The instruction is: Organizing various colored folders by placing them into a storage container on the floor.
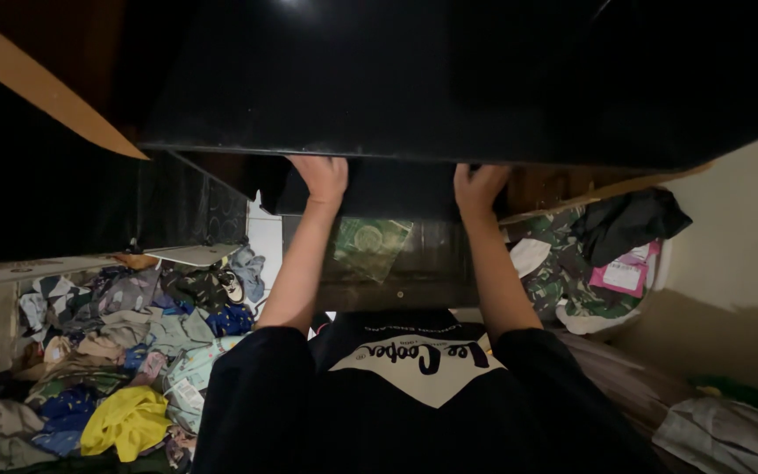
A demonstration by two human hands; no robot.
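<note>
Hands raised to near edge of large black panel [449,79], overhead and far from body; long axis left to right. Left hand [320,178] and right hand [477,187] equally near, well apart, forearms extended upward. Fingers of both curled over panel edge, gripping it. Heap of clothes [125,351] below, left.

- One view only, from a camera worn on the head.
- Looks steeply down along the chest and both raised forearms.
- Close to the body: dark shirt [414,395] fills the lower middle.
- Big dark panel [449,79] spans the top, very near the lens.
- Heap of clothes [125,351] seen lower left, farther off; pale wall [747,263] at right.
</note>
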